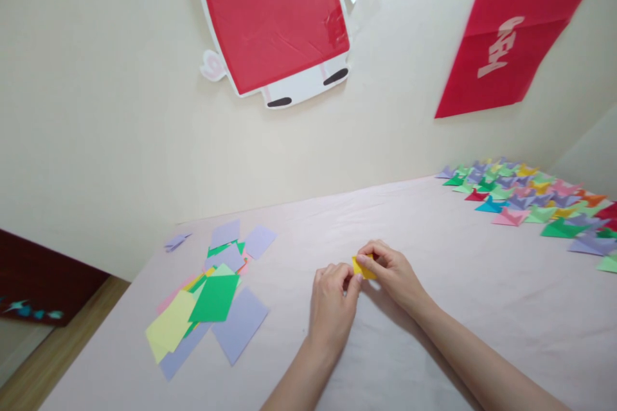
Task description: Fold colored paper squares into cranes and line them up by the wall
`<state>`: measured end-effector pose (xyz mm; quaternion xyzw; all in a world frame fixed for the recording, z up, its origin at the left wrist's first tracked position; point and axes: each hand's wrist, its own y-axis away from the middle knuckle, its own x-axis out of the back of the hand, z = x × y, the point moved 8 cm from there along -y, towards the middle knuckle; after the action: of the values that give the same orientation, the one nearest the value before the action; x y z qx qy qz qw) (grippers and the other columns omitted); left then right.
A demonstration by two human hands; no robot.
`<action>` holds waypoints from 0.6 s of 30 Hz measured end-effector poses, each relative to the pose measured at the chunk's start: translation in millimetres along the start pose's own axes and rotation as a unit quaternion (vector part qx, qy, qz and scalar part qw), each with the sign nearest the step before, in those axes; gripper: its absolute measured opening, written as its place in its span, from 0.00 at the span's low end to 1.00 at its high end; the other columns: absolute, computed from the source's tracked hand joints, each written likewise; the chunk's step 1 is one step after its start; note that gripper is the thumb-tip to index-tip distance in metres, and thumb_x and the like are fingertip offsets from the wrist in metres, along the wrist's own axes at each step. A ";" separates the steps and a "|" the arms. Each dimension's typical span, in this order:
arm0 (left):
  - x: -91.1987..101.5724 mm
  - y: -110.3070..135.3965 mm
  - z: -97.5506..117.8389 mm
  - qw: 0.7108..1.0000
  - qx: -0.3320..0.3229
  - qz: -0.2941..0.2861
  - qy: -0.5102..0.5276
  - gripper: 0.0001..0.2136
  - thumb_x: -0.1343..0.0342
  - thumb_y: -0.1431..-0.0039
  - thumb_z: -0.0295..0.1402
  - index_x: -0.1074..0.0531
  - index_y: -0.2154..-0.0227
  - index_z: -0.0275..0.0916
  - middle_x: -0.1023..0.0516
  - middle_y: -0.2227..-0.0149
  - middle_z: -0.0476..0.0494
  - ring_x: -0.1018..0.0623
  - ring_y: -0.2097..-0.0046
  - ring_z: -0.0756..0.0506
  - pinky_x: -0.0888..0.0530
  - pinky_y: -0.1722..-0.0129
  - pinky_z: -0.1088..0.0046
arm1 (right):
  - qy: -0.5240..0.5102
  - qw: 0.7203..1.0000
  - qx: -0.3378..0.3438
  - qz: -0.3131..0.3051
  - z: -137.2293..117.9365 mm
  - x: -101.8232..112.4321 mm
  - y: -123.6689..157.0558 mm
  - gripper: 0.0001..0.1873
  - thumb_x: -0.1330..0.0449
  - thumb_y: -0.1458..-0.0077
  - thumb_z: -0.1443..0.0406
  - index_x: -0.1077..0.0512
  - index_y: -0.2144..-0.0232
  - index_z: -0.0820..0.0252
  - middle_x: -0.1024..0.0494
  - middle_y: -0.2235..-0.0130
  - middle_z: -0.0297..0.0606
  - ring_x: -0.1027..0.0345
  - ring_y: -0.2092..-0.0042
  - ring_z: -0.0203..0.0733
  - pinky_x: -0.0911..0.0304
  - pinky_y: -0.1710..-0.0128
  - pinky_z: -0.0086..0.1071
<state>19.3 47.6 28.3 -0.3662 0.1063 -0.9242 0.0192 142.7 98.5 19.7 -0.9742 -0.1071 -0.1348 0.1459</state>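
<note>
A small folded piece of yellow-orange paper (365, 268) is held between my two hands, just above the cloth-covered table. My right hand (393, 273) pinches it from the right, thumb in front and fingers behind. At its lower left corner, my left hand (333, 298) grips it between thumb and curled forefinger. Part of the paper is hidden behind the fingers, so its full folded shape does not show.
Loose paper squares, a green sheet (216, 298) and a purple sheet (241, 325) among them, lie scattered at the left. Rows of folded paper pieces (511, 217) fill the far right of the table (308, 224). Behind rises a wall (120, 109) with red decorations.
</note>
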 end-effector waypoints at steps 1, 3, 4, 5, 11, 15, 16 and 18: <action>0.5 2.3 0.1 1.000 0.006 -0.001 -0.011 0.10 0.48 0.37 0.31 0.34 0.76 0.42 0.28 0.74 0.51 0.29 0.67 0.46 0.36 0.62 0.67 | 0.006 1.000 -0.007 0.005 2.7 1.9 -0.9 0.12 0.43 0.42 0.58 0.26 0.73 0.58 0.27 0.70 0.35 0.33 0.65 0.42 0.38 0.64 0.34; 3.5 9.0 0.9 0.999 0.015 -0.007 -0.043 0.09 0.45 0.40 0.29 0.34 0.76 0.42 0.28 0.74 0.52 0.29 0.67 0.45 0.36 0.62 0.66 | 0.027 0.999 -0.019 0.013 6.9 5.7 -3.0 0.14 0.45 0.41 0.57 0.26 0.72 0.58 0.26 0.69 0.36 0.32 0.65 0.43 0.38 0.64 0.35; 6.6 12.9 2.4 0.998 0.011 -0.008 -0.064 0.09 0.45 0.41 0.28 0.34 0.77 0.42 0.27 0.74 0.51 0.29 0.67 0.45 0.35 0.63 0.66 | 0.047 0.999 -0.019 0.007 6.9 5.9 -4.0 0.14 0.45 0.40 0.58 0.26 0.72 0.58 0.26 0.70 0.36 0.32 0.65 0.43 0.38 0.64 0.36; 11.1 16.9 6.1 0.996 -0.006 -0.004 -0.085 0.08 0.47 0.40 0.26 0.33 0.75 0.42 0.27 0.73 0.50 0.28 0.66 0.44 0.35 0.62 0.65 | 0.073 0.997 -0.013 -0.007 5.3 4.3 -4.6 0.14 0.46 0.40 0.58 0.26 0.72 0.58 0.25 0.70 0.36 0.32 0.65 0.44 0.38 0.63 0.37; 14.6 35.1 28.7 0.966 -0.177 -0.078 -0.172 0.16 0.49 0.40 0.22 0.32 0.51 0.42 0.28 0.45 0.42 0.31 0.45 0.40 0.36 0.46 0.57 | 0.250 0.961 0.094 -0.073 -16.6 -20.6 3.5 0.11 0.45 0.39 0.65 0.27 0.73 0.55 0.24 0.68 0.37 0.35 0.61 0.46 0.40 0.59 0.41; 3.9 35.7 19.9 0.953 -0.189 -0.116 -0.208 0.17 0.47 0.40 0.26 0.33 0.47 0.40 0.30 0.41 0.41 0.32 0.41 0.39 0.36 0.43 0.56 | 0.322 0.939 0.123 -0.007 -16.7 -19.9 8.0 0.05 0.42 0.43 0.68 0.29 0.63 0.57 0.26 0.57 0.43 0.36 0.56 0.48 0.38 0.57 0.42; 1.9 35.3 17.9 0.951 -0.190 -0.119 -0.213 0.17 0.47 0.39 0.26 0.33 0.47 0.39 0.30 0.42 0.40 0.32 0.41 0.39 0.35 0.43 0.56 | 0.338 0.934 0.116 0.005 -13.8 -18.2 7.9 0.08 0.42 0.43 0.68 0.30 0.60 0.58 0.27 0.55 0.45 0.37 0.54 0.50 0.39 0.55 0.43; -0.9 34.5 14.4 0.947 -0.193 -0.126 -0.224 0.16 0.48 0.39 0.26 0.33 0.48 0.39 0.31 0.40 0.39 0.33 0.39 0.39 0.35 0.42 0.56 | 0.368 0.925 0.093 0.014 -7.0 -15.4 6.2 0.11 0.42 0.43 0.67 0.31 0.56 0.59 0.29 0.50 0.47 0.39 0.50 0.52 0.40 0.52 0.45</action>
<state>28.3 11.4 30.6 -0.5706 0.2288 -0.7752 -0.1453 128.2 87.9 20.0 -0.8394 -0.0447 -0.4712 0.2671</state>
